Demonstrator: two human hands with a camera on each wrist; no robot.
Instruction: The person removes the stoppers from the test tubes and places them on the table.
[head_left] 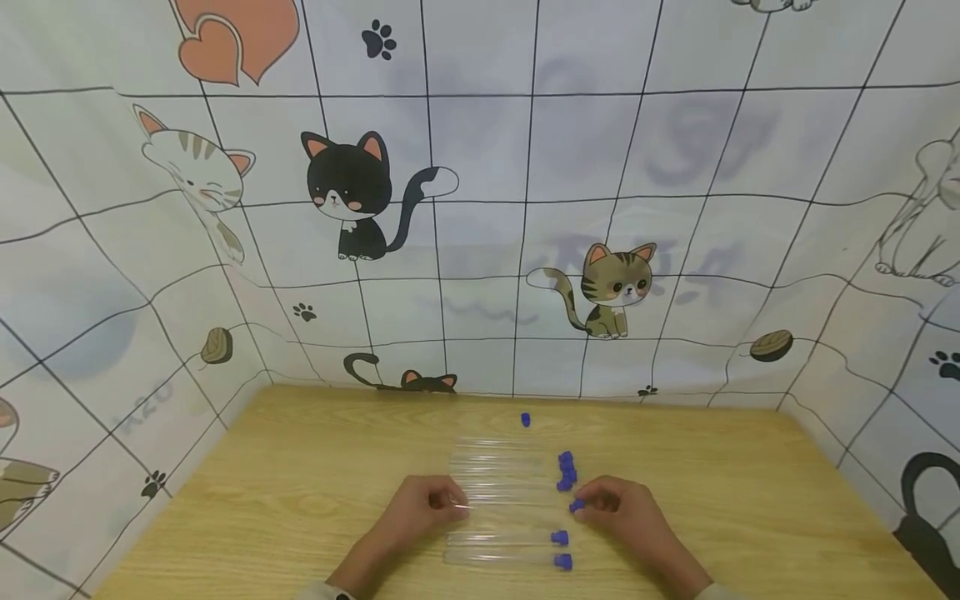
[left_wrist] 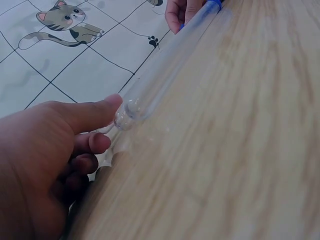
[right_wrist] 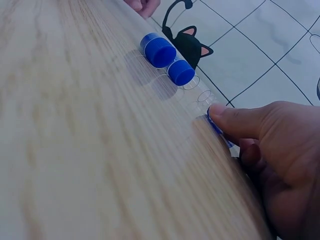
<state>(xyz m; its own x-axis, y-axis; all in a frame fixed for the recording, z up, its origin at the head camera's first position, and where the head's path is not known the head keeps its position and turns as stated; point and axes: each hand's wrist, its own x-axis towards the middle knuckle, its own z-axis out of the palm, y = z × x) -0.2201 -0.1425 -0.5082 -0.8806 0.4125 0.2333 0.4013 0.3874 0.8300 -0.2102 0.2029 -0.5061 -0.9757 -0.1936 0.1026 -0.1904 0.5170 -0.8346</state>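
My left hand [head_left: 426,510] pinches the rounded closed end of a clear test tube [head_left: 506,510] between thumb and fingers. Opposite its open end, my right hand [head_left: 628,510] holds a small blue cap [head_left: 577,506] in its fingertips; in the right wrist view the thumb [right_wrist: 235,120] covers much of that cap. Nearer the front lie two test tubes [head_left: 498,540] side by side, with blue caps [head_left: 562,562] on their right ends. Behind the held tube, several uncapped test tubes [head_left: 495,467] lie in a parallel row.
Several loose blue caps [head_left: 567,467] sit clustered right of the uncapped tubes. One more blue cap [head_left: 526,419] stands apart near the back of the wooden table [head_left: 322,450]. A cat-print curtain [head_left: 480,242] encloses the back and sides.
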